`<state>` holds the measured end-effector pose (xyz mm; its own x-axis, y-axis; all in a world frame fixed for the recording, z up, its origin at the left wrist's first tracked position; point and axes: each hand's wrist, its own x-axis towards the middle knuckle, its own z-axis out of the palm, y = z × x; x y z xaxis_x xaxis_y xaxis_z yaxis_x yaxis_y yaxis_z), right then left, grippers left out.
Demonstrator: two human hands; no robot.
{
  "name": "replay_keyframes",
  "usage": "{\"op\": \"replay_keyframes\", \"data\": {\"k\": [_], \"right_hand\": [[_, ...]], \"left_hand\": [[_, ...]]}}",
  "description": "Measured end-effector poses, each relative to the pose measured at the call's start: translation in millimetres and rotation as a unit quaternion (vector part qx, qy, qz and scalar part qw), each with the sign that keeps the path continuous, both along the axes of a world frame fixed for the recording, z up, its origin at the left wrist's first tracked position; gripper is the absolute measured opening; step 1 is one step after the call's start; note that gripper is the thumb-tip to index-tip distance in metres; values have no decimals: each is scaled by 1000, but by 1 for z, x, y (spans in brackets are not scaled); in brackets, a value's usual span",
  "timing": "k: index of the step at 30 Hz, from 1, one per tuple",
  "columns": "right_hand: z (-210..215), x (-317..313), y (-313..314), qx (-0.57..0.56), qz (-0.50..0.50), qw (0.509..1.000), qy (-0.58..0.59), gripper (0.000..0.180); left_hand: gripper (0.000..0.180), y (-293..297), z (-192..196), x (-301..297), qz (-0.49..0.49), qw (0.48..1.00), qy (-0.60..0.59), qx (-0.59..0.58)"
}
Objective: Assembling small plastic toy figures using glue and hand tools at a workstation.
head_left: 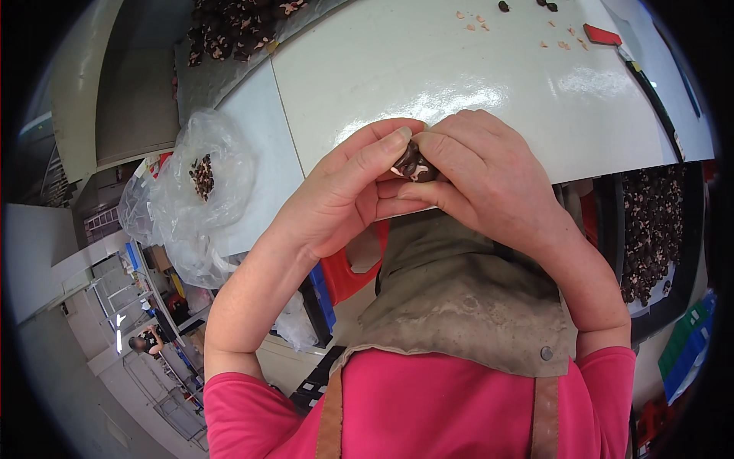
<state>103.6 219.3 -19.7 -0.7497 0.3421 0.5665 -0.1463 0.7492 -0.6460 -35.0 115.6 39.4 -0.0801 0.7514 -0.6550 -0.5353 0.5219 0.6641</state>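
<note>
Near the table's front edge, my two hands meet around a small dark brown, glossy lump with pale pink patches (415, 168). My left hand (355, 164) holds its left side, thumb on top and fingers curled beneath. From the right, my right hand (489, 172) closes on the same lump with thumb and bent fingers. Its right part is hidden behind the right-hand fingers. Both wrists bend inward above my brown apron (466, 291). The white tabletop (367, 69) lies beyond the hands.
Many similar dark lumps are heaped on grey sheeting (164, 96) at far left and in a black tray (673, 302) at right. A clear plastic bag (229, 164) holds dark bits. Pink crumbs (564, 44) and a red-ended, black-shafted tool (646, 84) lie at far right.
</note>
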Motion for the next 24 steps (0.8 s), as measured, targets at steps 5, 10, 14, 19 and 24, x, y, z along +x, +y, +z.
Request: {"op": "replay_keyframes", "data": {"k": [5,10,14,19,24], "right_hand": [[0,0,0,3,-3,1000,5,33],[1,0,0,2,0,1000,-8,33],[1,0,0,2,0,1000,-1,33],[1,0,0,3,0,1000,-5,34],[1,0,-1,4,1,1000,-8,34]], "left_hand": [[44,0,-1,0,1,1000,-3,0],[44,0,0,0,3,1000,0,-4],[44,0,-1,-1,3,1000,2,-4],[45,0,-2,-1,3,1000,0,-3],[45,-1,0,0,4,1000,2,-4]]}}
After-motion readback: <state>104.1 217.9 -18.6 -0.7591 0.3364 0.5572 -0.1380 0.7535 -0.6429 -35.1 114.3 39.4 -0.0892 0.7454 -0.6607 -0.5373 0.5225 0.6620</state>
